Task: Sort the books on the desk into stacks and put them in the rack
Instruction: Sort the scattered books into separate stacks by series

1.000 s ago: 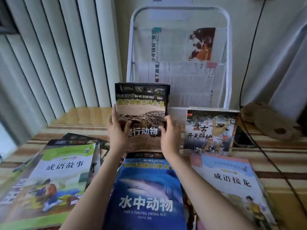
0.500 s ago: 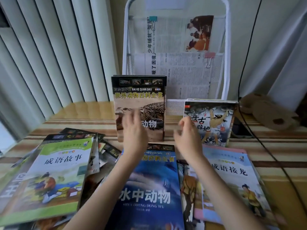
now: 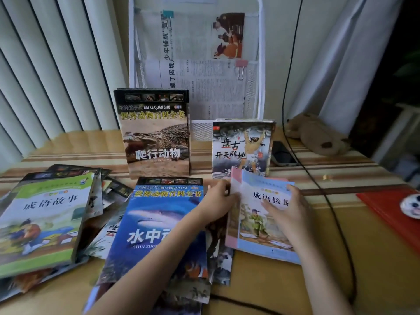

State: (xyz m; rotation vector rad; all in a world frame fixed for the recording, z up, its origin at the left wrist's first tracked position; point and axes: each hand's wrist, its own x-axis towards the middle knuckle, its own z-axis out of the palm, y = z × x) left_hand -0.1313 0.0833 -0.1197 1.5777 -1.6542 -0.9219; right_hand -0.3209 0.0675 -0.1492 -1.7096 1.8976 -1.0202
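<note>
Both hands on the pale blue book, mid-sort, pickup starting.
Left hand (image 3: 219,202) pinches the top-left edge of the pale blue book (image 3: 256,226); right hand (image 3: 287,210) lies on its cover, fingers fairly straight, so that grip looks spread, pressing not pinching. Book sits on the bench (image 3: 341,246), right of the shark book (image 3: 159,223). Crocodile book (image 3: 156,133) and a smaller book (image 3: 242,148) stand at the foot of the white rack (image 3: 262,64). Next move likely: lift and stack with matching titles. Books under the left pile (image 3: 45,223) mostly hidden; how much the rack's front pocket holds can't be made out.
</note>
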